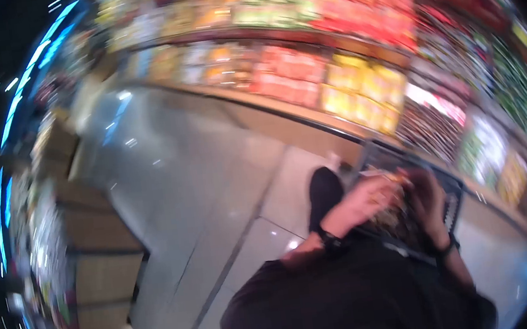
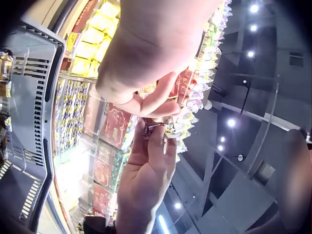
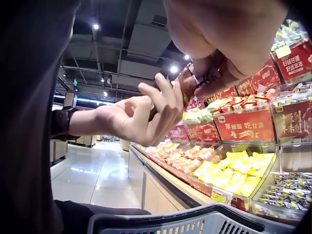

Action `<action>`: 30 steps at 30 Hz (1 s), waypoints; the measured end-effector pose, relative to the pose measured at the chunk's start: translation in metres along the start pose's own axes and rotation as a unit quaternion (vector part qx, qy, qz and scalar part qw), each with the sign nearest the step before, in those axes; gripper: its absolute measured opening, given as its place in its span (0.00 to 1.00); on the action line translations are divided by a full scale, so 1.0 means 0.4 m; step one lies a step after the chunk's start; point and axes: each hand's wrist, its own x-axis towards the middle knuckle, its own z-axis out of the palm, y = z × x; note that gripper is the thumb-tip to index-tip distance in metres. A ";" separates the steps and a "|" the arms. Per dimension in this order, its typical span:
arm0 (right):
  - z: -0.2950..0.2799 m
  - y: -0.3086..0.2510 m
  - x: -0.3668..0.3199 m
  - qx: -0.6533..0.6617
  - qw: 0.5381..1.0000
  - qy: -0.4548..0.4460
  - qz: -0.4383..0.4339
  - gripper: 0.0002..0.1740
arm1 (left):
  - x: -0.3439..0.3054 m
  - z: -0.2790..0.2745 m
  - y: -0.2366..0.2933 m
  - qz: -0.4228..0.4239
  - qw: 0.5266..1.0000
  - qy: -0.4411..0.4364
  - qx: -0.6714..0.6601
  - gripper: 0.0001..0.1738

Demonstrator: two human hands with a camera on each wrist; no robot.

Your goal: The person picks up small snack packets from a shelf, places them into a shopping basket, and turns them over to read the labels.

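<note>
In the head view, the left hand [image 1: 369, 203] and the right hand [image 1: 428, 201] meet above a grey basket [image 1: 454, 198]. Between them is a small wrapped packet [image 3: 187, 84], dark reddish-brown in the right wrist view. The right hand [image 3: 222, 44] pinches its upper part between thumb and fingers. Fingers of the left hand [image 3: 153, 114] hold its lower side, some of them extended. Seen from the left wrist, the left hand [image 2: 151, 53] curls down over the packet [image 2: 155, 126], with the right hand [image 2: 146, 180] gripping from below; the fingers hide much of it.
A sloping shelf carries yellow packets [image 3: 236, 170], red-fronted bins [image 3: 246, 126] and striped small packets [image 3: 287, 187]. Small wrapped items lie in the basket. Pale floor tiles [image 1: 211, 164] run along the shelf, with brown cartons [image 1: 104, 277] across the aisle.
</note>
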 end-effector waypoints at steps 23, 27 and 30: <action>-0.640 0.574 0.334 -0.766 0.642 -0.037 0.027 0.15 | 0.029 -0.021 -0.046 -0.334 0.846 0.134 -0.394 0.13; -0.649 0.606 0.343 -0.778 0.622 -0.073 0.048 0.10 | 0.035 -0.018 -0.038 -0.339 0.852 0.145 -0.372 0.13; -0.637 0.572 0.349 -0.780 0.609 -0.119 0.082 0.15 | 0.044 -0.009 -0.042 -0.341 0.851 0.128 -0.377 0.14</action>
